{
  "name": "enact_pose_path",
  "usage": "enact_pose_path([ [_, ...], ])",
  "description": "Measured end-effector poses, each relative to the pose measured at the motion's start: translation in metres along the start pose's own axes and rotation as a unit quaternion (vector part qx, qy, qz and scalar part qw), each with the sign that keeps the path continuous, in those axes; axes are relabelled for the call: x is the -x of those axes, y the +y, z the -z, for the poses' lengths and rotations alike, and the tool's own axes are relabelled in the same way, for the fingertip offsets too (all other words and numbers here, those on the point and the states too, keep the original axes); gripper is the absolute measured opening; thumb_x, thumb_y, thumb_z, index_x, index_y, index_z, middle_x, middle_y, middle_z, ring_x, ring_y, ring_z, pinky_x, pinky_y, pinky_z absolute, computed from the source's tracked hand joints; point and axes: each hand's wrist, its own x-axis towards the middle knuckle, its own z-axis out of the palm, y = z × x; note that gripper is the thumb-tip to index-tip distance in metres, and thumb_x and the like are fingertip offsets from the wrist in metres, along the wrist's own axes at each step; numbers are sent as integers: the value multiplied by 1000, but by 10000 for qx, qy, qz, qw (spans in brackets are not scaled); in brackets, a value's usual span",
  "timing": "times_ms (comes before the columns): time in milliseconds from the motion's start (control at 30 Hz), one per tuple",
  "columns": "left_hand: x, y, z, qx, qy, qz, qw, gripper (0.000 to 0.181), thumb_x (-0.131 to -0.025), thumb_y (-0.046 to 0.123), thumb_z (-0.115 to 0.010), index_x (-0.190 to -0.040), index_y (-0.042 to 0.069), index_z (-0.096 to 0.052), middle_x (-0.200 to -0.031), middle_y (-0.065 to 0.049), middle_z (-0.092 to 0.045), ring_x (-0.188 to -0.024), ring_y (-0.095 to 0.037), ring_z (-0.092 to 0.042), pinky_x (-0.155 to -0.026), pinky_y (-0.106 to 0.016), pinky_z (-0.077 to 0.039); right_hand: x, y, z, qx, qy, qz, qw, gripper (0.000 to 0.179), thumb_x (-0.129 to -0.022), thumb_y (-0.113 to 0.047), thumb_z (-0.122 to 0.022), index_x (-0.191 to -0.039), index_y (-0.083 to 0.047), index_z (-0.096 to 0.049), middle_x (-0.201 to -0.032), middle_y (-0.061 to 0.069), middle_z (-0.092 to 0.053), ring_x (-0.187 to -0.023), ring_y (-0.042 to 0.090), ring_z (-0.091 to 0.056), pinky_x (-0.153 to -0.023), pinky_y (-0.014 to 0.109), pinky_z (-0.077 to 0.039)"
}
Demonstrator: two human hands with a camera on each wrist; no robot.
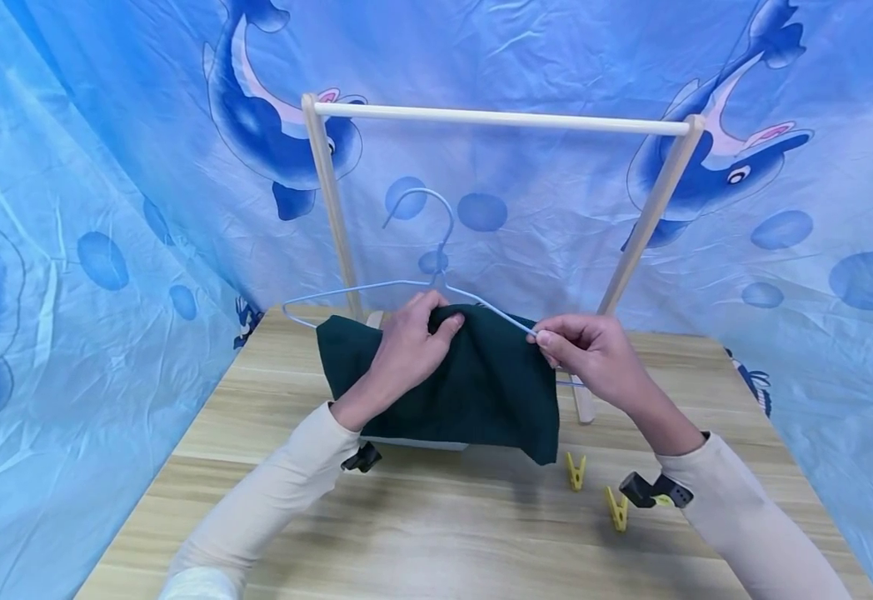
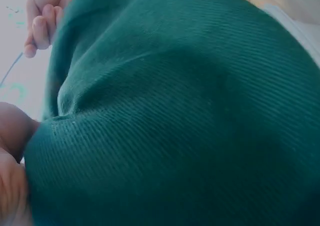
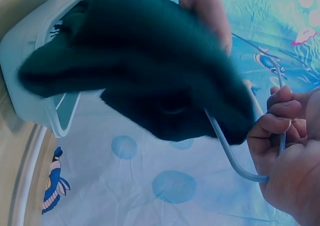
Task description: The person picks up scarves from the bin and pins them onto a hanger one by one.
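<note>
"What's carrying everything?"

"A flat tabletop of light, streaky wood grain (image 1: 421,542)."

"And toward its far side?"

"A frame-shaped rack of pale wooden posts and a white crossbar (image 1: 500,119), its feet set on the wood."

"Anything nearer?"

"On the right, one small yellow V-shaped clothespin (image 1: 576,472), with a second yellow clothespin (image 1: 617,510) near it, closer and farther right. There's also a pale, box-shaped open container (image 3: 22,55), mostly hidden in the head view."
</note>
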Motion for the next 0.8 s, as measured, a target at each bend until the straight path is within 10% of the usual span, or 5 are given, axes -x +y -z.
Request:
enact_pose_path([
  [200, 1, -4, -2, -362, -763, -699, 9940, 15, -102, 24, -66, -107, 13, -73, -99, -3, -65, -86, -19, -59, -75, -36, -48, -3, -4, -1, 96, 121, -158, 9998, 16, -102, 0, -58, -100, 9, -71, -71, 2, -57, -53, 16, -46, -45, 29, -40],
  [433, 1, -13, 4, 239, -1382, -2083, 9680, 14, -98, 16, -71, -110, 10, -76, -99, 1, -65, -93, -14, -56, -82, -34, -48, -6, -1, 2, 49, 357, -405, 9985, 20, -104, -4, -58, -103, 12, -70, -69, 2, -55, -52, 15, -42, -43, 30, -33],
  [800, 2, -9, 2, -668, -1521, -2508, 9537, 43, -94, 35, -76, -129, 11, -69, -124, -3, -68, -113, -16, -62, -105, -36, -48, -8, -2, 0, 133, 259, -121, 9995, 16, -102, 0, -58, -102, 10, -71, -69, 2, -54, -50, 14, -41, -42, 30, -33],
])
